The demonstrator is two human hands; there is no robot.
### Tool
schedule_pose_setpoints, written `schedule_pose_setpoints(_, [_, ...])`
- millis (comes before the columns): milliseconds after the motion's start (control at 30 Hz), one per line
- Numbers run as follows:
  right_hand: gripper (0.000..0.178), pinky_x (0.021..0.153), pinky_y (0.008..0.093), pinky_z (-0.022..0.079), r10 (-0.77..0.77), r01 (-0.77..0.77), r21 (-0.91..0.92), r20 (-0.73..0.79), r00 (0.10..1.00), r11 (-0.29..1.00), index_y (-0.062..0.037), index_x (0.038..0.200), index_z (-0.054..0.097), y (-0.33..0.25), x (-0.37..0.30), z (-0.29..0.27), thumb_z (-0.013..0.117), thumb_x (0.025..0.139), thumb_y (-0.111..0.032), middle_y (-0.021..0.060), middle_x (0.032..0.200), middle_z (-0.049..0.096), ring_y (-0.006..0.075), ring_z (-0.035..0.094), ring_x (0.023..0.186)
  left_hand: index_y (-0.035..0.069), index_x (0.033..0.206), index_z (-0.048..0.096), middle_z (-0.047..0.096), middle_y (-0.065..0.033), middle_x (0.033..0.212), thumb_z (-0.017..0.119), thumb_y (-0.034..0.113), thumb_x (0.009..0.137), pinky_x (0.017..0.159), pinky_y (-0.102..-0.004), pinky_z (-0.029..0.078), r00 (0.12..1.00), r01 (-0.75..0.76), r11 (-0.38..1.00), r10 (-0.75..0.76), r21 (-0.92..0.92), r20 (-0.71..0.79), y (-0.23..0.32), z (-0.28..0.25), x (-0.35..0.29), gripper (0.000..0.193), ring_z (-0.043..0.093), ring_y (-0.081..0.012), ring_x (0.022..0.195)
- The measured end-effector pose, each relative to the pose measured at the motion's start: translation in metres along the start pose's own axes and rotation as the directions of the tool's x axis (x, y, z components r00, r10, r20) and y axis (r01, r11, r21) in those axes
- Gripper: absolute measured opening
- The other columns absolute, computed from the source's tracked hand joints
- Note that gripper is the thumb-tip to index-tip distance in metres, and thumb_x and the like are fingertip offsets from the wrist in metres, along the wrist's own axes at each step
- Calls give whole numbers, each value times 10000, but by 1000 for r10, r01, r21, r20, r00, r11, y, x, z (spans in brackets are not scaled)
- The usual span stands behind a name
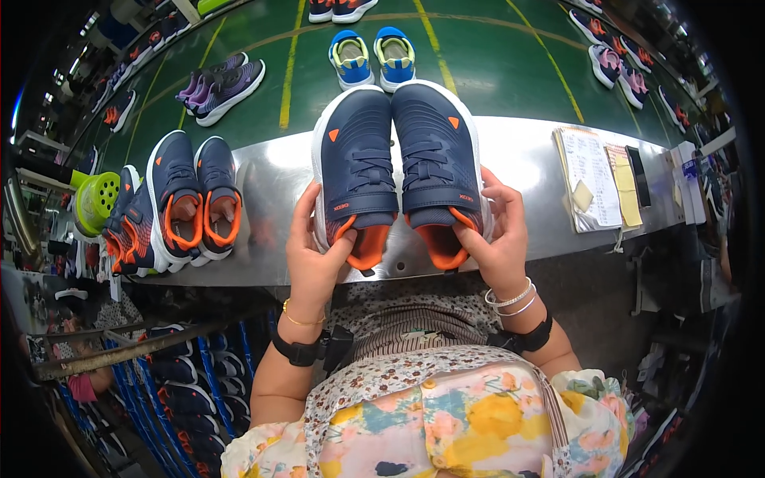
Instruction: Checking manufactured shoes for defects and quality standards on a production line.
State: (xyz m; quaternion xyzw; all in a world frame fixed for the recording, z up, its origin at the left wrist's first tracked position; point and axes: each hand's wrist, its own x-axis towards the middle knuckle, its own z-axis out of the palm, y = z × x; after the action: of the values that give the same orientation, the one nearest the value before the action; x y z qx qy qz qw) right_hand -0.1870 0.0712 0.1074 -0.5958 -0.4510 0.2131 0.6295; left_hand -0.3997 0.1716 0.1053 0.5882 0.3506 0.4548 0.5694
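Note:
A pair of navy sneakers with orange linings and white soles is held up side by side before me, toes pointing away. My left hand is closed around the heel side of the left sneaker, its thumb in the shoe's opening. The right sneaker is gripped the same way by my right hand, thumb at the collar and fingers along the outer side. The sneakers' undersides are hidden. To the left, matching navy sneakers stand on the metal ledge.
Beyond the ledge lies a green belt with yellow lines, carrying blue sneakers, purple sneakers and others. A clipboard with papers and a dark phone lie at right. A lime-green perforated object stands left; a shoe rack is below.

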Motion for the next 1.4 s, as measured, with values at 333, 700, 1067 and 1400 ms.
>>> schedule_pose_setpoints(333, [433,877,299,423,3,-4,54,13,1000,999,-53,996,405,1,0,0,706,697,-136,218,1311,458,168,530,992,3,1319,383,491,-104,1219,612,-33,705,959,-304,378,999,-42,998,43,38,-11,3,1,0,656,488,-171,1104])
schedule_pose_setpoints(700, [423,937,424,346,-232,343,-683,253,939,645,-52,961,518,-8,-2,2,764,635,-164,223,1274,444,375,439,1105,41,1249,479,462,-188,1306,772,147,613,961,-413,356,930,-336,347,268,875,251,5,12,-6,708,451,-332,1161])
schedule_pose_setpoints(1067, [376,897,281,401,479,-473,-75,164,862,878,-36,1191,518,10,35,-26,421,963,-319,69,1080,576,135,507,1010,-19,1238,483,547,-119,1196,509,257,930,916,-281,398,973,206,939,-227,274,46,-16,-27,32,414,524,-171,1048])
schedule_pose_setpoints(1400, [429,940,257,371,463,-488,4,306,832,873,-34,1309,446,24,35,-20,458,954,-274,83,1157,547,132,487,1071,-37,1330,382,487,-136,1276,475,282,949,1002,-289,327,861,475,879,-454,-46,230,-26,-25,38,505,447,-182,1179])
